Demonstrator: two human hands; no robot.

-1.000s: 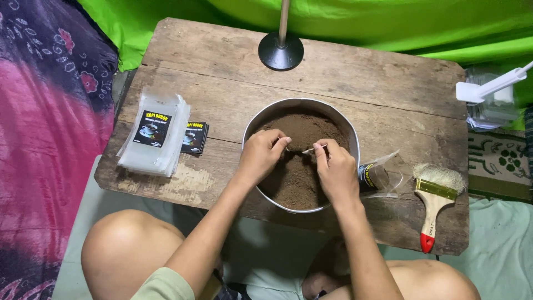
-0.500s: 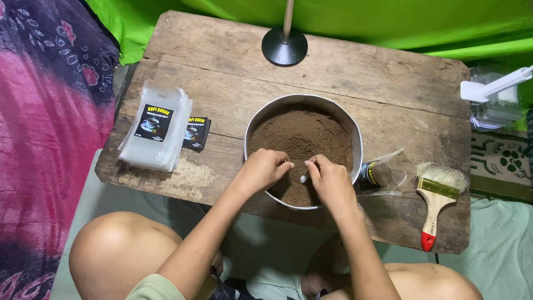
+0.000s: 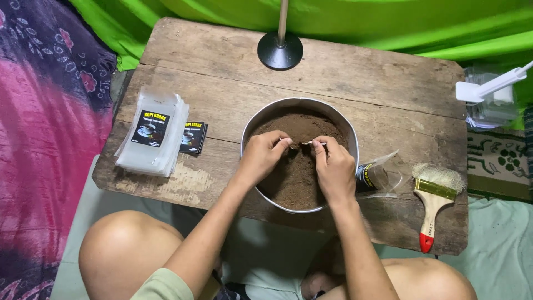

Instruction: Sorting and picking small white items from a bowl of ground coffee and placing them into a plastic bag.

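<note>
Both hands moved farther into the round metal bowl (image 3: 247, 130) of brown powder (image 3: 294, 178). Left hand (image 3: 264, 155) and right hand (image 3: 333, 166) fingers pinch a small clear pouch (image 3: 305, 143) between them, above the powder.

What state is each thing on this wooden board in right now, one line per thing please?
Metal pan: upright, holding brown powder.
Left hand: over the powder, fingers pinched.
Right hand: over the powder, pinching a small pale object, too small to identify.
Stack of clear pouches: lying flat.
Paintbrush: lying flat, untouched.
Clear bag: on its side beside the pan.
Lamp base: standing upright.
</note>
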